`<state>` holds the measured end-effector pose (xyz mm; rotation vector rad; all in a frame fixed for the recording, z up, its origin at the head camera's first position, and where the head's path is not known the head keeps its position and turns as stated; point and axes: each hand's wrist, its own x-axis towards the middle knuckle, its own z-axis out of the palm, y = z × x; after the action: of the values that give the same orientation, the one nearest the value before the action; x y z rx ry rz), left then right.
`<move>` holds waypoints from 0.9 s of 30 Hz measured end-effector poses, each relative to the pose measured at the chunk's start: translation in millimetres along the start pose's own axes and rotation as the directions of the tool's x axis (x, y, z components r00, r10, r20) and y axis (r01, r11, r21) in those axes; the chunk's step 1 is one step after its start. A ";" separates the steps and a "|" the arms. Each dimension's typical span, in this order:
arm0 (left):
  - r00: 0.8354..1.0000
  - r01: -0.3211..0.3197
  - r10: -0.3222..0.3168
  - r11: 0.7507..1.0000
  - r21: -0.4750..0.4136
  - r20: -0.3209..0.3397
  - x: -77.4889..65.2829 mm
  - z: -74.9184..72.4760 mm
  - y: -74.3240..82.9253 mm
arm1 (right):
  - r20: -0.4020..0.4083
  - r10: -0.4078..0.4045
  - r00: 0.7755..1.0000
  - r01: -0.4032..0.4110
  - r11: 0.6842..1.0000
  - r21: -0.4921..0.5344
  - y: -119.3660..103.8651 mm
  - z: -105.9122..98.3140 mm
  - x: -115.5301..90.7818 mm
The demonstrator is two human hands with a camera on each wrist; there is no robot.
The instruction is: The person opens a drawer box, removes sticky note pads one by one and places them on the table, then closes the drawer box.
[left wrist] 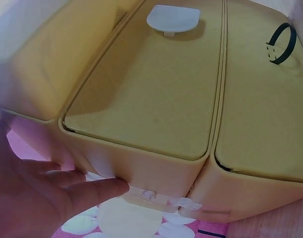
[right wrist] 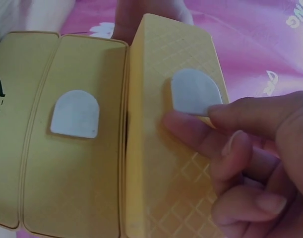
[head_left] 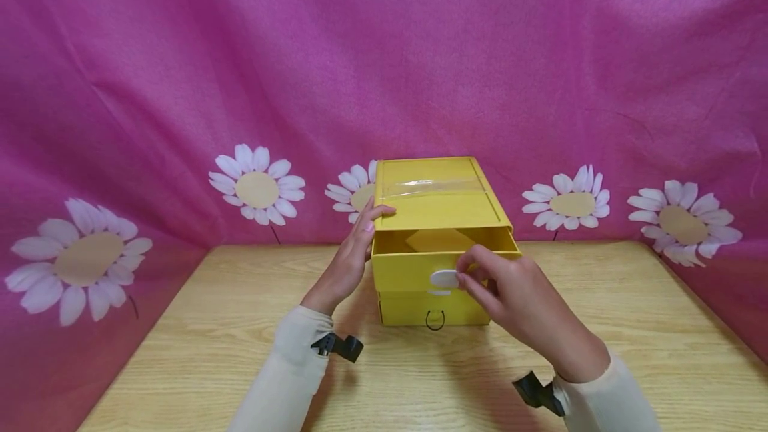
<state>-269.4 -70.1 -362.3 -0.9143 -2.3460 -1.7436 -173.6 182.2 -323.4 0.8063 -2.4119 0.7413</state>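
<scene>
A yellow box of stacked drawers (head_left: 441,202) stands on the table, its top drawer (head_left: 401,273) partly pulled out. My right hand (head_left: 528,302) pinches the white handle (right wrist: 196,93) on that drawer's front between thumb and finger. In the right wrist view the other fingers are curled beside the drawer front. The left hand (head_left: 345,265) rests along the box's left side, with a fingertip over the top edge. Its fingers are extended against the side wall in the left wrist view. Part of a yellow inner surface (head_left: 441,240) shows inside the opened drawer.
Below, the middle drawer has a white handle (right wrist: 75,114) and the lowest drawer a black loop (left wrist: 287,44). Clear tape (head_left: 429,185) crosses the box top. The wood-grain table (head_left: 240,352) meets a pink cloth (head_left: 420,52) with daisies behind and at both sides.
</scene>
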 end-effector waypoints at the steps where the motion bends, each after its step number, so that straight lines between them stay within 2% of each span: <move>1: 1.000 0.000 0.000 1.000 0.003 -0.002 -0.1 0.0 -0.2 | 0.003 0.000 1.000 0.000 1.000 -0.001 -1.0 -0.8 -0.3; 17: 1.000 -0.011 0.011 1.000 -0.010 -0.012 0.8 -0.3 0.0 | 0.031 -0.072 0.997 0.074 0.996 -0.043 -9.9 -11.8 -3.8; 27: 1.000 -0.002 0.002 1.000 -0.006 -0.010 0.3 -1.1 -1.1 | 0.012 -0.152 0.988 0.153 0.986 -0.061 -14.0 -13.9 -7.7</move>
<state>-270.5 -71.2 -362.7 -0.9066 -2.3345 -1.7518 -155.2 184.4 -313.0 0.9577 -2.3363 0.6024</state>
